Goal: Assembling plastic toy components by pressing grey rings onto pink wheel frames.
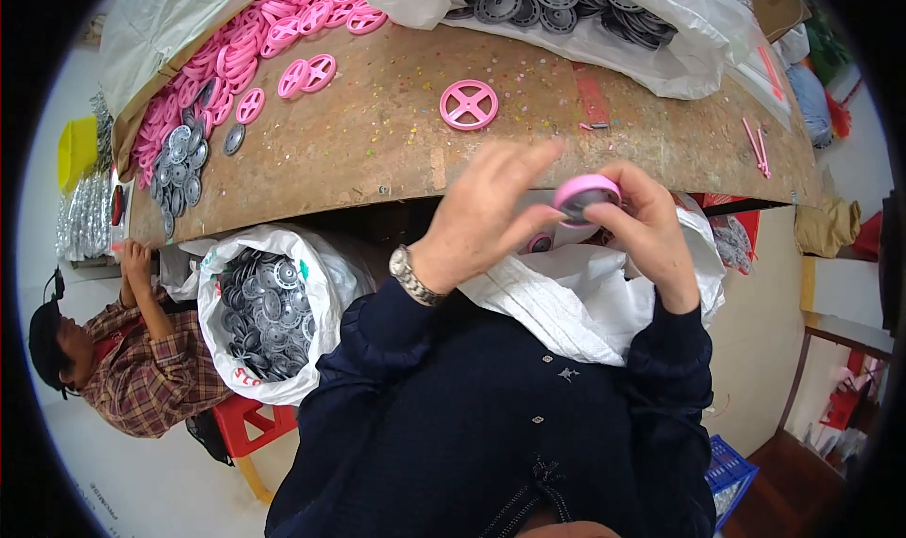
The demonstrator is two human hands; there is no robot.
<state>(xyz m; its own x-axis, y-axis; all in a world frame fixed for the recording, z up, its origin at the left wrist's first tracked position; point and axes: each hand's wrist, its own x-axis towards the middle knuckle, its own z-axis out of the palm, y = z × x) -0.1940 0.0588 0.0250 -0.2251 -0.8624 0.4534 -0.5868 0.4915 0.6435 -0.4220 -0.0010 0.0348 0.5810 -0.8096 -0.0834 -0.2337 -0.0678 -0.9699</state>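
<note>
Above my lap, just in front of the table edge, my right hand [653, 234] grips a small wheel [585, 196] with a pink rim and a grey disc inside, between thumb and fingers. My left hand [481, 212], with a metal watch at the wrist, is slightly blurred; its fingers stretch out flat and its thumb tip lies close to the wheel's left side. Whether that thumb touches the wheel I cannot tell. A pink four-spoked ring [469, 105] lies alone on the table [377, 123] beyond my hands. Under them an open white sack [576, 297] partly shows another pink-rimmed wheel [540, 243].
Pink rings [226, 61] pile up at the far left, with grey discs [177, 165] beside them. A clear-lined bag of dark discs [557, 0] stands at the back. Left of me is a white sack of grey discs [269, 311]. A co-worker [142, 359] sits farther left.
</note>
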